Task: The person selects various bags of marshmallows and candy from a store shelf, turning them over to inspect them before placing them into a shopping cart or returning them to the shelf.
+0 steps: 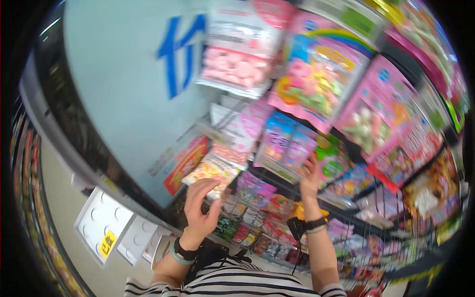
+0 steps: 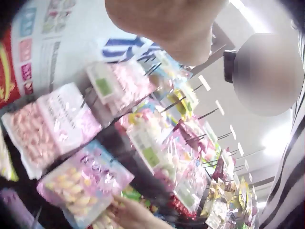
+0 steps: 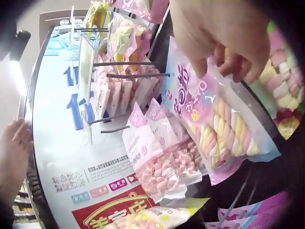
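Note:
My right hand (image 1: 310,178) is at a pink-and-blue bag of twisted marshmallows (image 1: 287,141) on the rack. In the right wrist view the curled fingers and thumb of the right hand (image 3: 224,38) pinch the edge of this bag (image 3: 219,119); pastel twists show through its clear part. My left hand (image 1: 203,208) is raised with fingers loosely bent and holds nothing. It overlaps a yellow-and-white bag (image 1: 210,171) in the head view. From the right wrist, the left hand (image 3: 14,152) appears well apart from the bags.
White bags of pink marshmallows (image 3: 162,162) hang beside the pinched bag. Metal hooks (image 3: 128,63) with price tags stick out from the rack. A pale blue panel (image 1: 133,74) stands at the left, with white drawer-like boxes (image 1: 101,222) below. More candy bags (image 1: 425,193) fill the right side.

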